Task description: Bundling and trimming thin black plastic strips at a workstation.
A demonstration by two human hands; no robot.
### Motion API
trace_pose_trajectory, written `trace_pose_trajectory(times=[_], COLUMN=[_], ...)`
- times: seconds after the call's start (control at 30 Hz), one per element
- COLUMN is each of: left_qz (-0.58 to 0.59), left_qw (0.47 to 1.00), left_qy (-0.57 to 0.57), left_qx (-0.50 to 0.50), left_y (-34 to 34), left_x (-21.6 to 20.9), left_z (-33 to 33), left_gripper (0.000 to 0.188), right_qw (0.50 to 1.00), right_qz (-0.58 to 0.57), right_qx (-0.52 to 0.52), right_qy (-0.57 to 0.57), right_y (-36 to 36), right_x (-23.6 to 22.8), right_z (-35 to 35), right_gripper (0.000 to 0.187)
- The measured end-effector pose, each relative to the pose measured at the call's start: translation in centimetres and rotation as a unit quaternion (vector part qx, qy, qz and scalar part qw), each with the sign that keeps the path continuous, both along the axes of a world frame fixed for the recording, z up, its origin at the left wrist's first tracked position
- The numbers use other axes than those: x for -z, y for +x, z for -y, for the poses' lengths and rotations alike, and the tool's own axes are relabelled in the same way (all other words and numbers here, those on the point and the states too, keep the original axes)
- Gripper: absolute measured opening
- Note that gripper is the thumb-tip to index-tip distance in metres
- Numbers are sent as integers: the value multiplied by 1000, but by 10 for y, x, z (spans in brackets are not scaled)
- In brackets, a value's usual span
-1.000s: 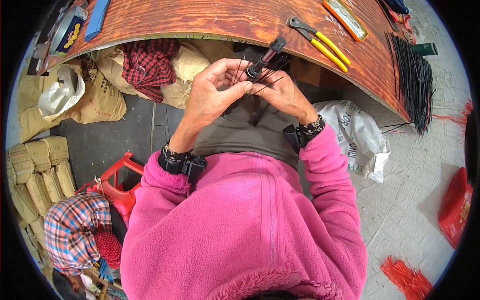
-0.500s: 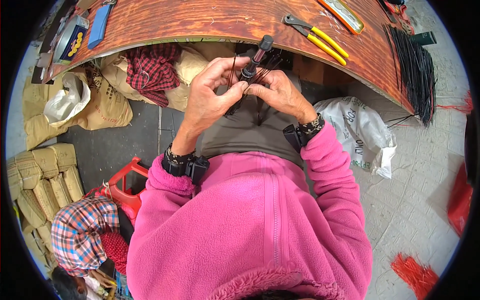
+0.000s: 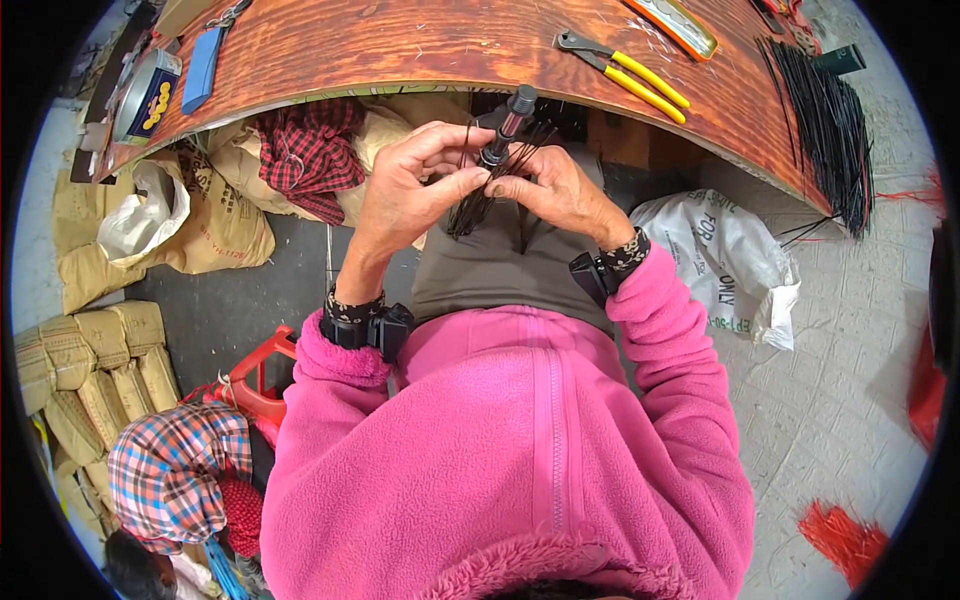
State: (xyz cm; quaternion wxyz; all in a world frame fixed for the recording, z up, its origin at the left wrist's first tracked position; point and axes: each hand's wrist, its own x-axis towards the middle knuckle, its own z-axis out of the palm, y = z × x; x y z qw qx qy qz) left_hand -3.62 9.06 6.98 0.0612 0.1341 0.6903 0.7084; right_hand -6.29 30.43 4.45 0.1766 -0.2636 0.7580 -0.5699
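Observation:
Between my hands, in front of the table edge, stands a black rod-like piece with a ribbed knob on top and a dark red section below it. Thin black strands fan out around its lower part. My left hand holds it from the left, thumb and fingers closed about its collar. From the other side my right hand pinches strands against the piece, its thumb close to the left thumb. The fingertips partly hide the collar and whatever lies under it.
On the brown wooden table lie yellow-handled cutting pliers, a blue block and a round tin. A bundle of black strands hangs over its right end. A person in a checked garment is at lower left, near a red stool.
The whole view has shifted slightly. Both hands keep their hold on the black piece, with only small finger movement; the co-worker at lower left has moved a little.

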Motion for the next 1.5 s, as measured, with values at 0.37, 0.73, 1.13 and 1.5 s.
trace_pose_trajectory(times=[0.37,0.73,1.13,1.5], left_qz=[-58,25,24,76], left_qw=[997,996,993,981], left_qy=[-52,23,69,91], left_qx=[21,84,89,157], left_y=[-5,-9,-12,-14], left_x=[-5,2,10,3], left_z=[0,12,12,17], left_gripper=[31,30,27,30], right_qw=[1000,999,999,998], right_qz=[12,25,34,-23], right_qx=[-6,-42,-37,-52], right_qy=[0,-13,11,3], right_y=[3,2,1,-1], right_x=[-5,-2,-3,-5], right_z=[0,-5,-3,-4], right_gripper=[23,22,20,24])
